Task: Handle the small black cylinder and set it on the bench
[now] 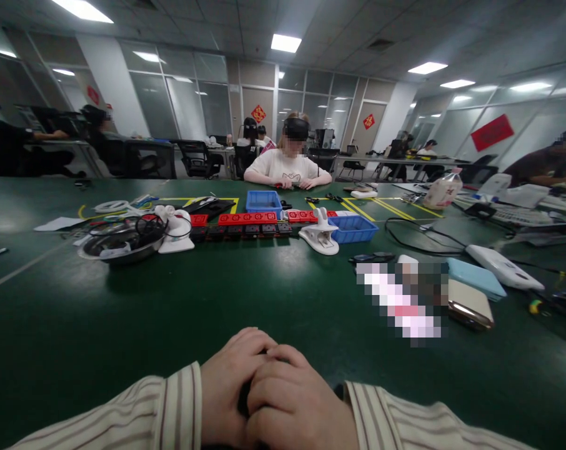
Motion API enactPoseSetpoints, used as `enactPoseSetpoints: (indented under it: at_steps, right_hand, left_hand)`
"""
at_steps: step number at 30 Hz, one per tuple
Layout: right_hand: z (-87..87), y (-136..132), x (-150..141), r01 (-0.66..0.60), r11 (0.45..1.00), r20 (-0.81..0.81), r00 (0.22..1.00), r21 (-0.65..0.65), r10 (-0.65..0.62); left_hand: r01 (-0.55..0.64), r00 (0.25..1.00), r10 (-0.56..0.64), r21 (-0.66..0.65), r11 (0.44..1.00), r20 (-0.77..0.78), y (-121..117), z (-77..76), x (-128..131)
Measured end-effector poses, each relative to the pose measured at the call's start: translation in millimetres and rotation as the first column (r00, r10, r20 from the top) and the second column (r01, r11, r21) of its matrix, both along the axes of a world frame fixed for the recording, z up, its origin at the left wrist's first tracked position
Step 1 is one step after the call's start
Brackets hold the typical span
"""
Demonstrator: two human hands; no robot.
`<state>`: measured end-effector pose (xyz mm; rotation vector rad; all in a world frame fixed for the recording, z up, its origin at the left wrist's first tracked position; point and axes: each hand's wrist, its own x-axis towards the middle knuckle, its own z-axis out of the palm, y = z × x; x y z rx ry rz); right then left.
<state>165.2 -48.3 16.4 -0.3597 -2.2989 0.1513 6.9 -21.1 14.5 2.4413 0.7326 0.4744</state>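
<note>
Close to me at the table's near side, my left hand (229,381) and my right hand (302,400) lie together, the right one partly over the left. The fingers of both are curled in and closed. A dark patch shows in the gap between them; whether it is a thing or shadow I cannot tell, and whatever the fingers may hold is hidden. The green table (170,319) lies beneath and in front of them. Ahead, a white clip-on base (323,236) stands by a row of red socket blocks (248,218).
Left lies a metal bowl (121,249) with cables beside a white stand (176,231). Blue bins (354,229) stand in the middle. Right are a cream case (470,304), a light-blue case (475,278) and a white device (503,267). Across sits a person (288,164).
</note>
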Motion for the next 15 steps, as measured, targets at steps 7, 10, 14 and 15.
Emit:
enactPoseSetpoints:
  at_steps: [7,10,14,15]
  right_hand:
    - [19.4,-6,3,0.049,0.982,-0.093,0.993,-0.182,-0.066]
    - [23.6,-11,4,0.155,0.938,-0.107,0.975,-0.311,-0.196]
    - [18.4,-16,1,0.287,0.875,-0.006,0.95,-0.389,-0.314]
    - [17.0,-17,-1,0.314,0.867,0.025,0.943,-0.387,-0.331]
  left_hand:
    - [-0.05,0.998,0.05,-0.007,0.999,0.042,-2,0.7,-2]
    - [-0.047,0.997,0.048,-0.022,0.999,0.064,-5,3.0,-2]
    - [-0.092,0.996,0.091,0.062,0.994,0.021,-11,0.8,-1]
    - [-0.098,0.995,0.098,0.095,0.991,0.006,-12,-0.3,-1]
